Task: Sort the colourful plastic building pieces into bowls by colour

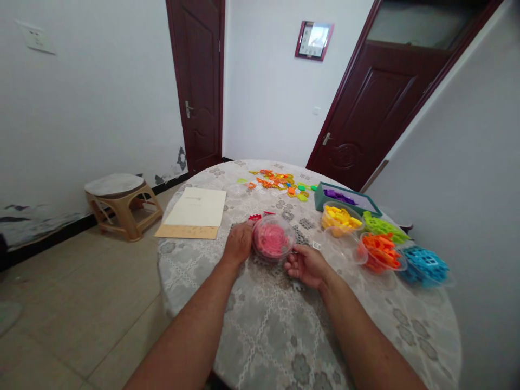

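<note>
A clear round plastic container [273, 238] of pink-red pieces is between my two hands, above the near middle of the table. My left hand [239, 241] grips its left side, the fingers partly hidden. On the right side, my right hand [307, 265] holds the rim with the thumb and forefinger, the other fingers curled beneath. Just behind the container lie a few loose red pieces [255, 218]. Grey pieces [299, 236] lie around it on the patterned cloth, partly covered by the container and my right hand. A small white piece [316, 245] is near my right fingers.
Mixed orange, yellow and green pieces [276, 181] are spread at the back of the round table [260, 336]. To the right stand bowls of yellow [342, 218], orange [382, 252] and blue pieces [424, 265], and a green box [320, 199] with purple pieces. A paper folder [195, 208] lies left.
</note>
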The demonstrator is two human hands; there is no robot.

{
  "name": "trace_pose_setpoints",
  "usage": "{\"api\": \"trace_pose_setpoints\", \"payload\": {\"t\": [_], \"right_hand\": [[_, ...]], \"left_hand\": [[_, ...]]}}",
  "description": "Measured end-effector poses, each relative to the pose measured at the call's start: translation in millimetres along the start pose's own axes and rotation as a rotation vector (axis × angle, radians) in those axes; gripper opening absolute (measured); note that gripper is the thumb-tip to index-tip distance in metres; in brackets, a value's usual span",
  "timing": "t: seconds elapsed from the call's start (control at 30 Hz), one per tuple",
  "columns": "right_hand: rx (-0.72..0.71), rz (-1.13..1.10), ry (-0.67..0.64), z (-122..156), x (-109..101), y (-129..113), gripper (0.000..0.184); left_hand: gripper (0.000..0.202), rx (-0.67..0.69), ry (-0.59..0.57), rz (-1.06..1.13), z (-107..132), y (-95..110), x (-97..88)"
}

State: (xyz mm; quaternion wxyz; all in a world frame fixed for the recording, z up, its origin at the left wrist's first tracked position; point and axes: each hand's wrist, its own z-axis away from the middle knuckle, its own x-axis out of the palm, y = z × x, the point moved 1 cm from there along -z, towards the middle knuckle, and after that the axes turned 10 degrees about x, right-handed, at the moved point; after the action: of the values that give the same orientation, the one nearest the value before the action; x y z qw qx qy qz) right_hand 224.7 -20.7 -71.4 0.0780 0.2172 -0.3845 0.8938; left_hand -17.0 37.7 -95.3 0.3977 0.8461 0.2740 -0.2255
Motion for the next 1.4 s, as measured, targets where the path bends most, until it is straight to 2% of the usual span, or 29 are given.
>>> {"api": "trace_pose_setpoints", "payload": {"t": [0.1, 0.2, 0.3, 0.43, 0.5, 0.63, 0.73, 0.83, 0.97, 1.13, 1.3, 1.4], "right_hand": [[0.051, -0.097, -0.022, 2, -8, -3, 0.020], [0.037, -0.177, -0.119, 6, -16, -4, 0.018], [-0.061, -0.207, -0.199, 15, -22, -6, 0.014], [-0.243, -0.225, -0.213, 33, -27, -14, 0.017], [-0.329, -0.251, -0.204, 43, -27, -19, 0.014], [-0.427, -0.307, -0.178, 58, -24, -25, 0.009], [-0.463, -0.271, -0.146, 61, -20, -27, 0.011], [-0.499, -0.234, -0.129, 58, -17, -28, 0.017], [-0.554, -0.226, -0.096, 52, -15, -28, 0.021], [-0.626, -0.228, -0.129, 47, -14, -30, 0.028], [-0.708, -0.223, -0.207, 49, -13, -33, 0.030], [-0.760, -0.186, -0.211, 56, -11, -36, 0.029]], "left_hand": [[0.046, 0.045, -0.020, -0.019, -1, 2, 2.8], [0.045, 0.064, -0.013, -0.042, -2, 9, 1.8], [0.045, 0.064, 0.022, -0.064, -3, 18, -1.8], [0.045, 0.131, 0.021, -0.100, -1, 31, -5.8], [0.045, 0.200, -0.034, -0.131, 2, 40, -5.0], [0.043, 0.335, -0.236, -0.208, 9, 63, 1.8], [0.046, 0.329, -0.302, -0.294, 11, 75, 4.4], [0.039, 0.242, -0.293, -0.373, 8, 73, 0.1], [0.033, 0.184, -0.250, -0.448, 3, 55, -7.3], [0.037, 0.251, -0.220, -0.475, -1, 45, -3.3], [0.037, 0.362, -0.214, -0.438, -3, 59, -0.1], [0.038, 0.393, -0.244, -0.443, -2, 62, 3.4]]}}
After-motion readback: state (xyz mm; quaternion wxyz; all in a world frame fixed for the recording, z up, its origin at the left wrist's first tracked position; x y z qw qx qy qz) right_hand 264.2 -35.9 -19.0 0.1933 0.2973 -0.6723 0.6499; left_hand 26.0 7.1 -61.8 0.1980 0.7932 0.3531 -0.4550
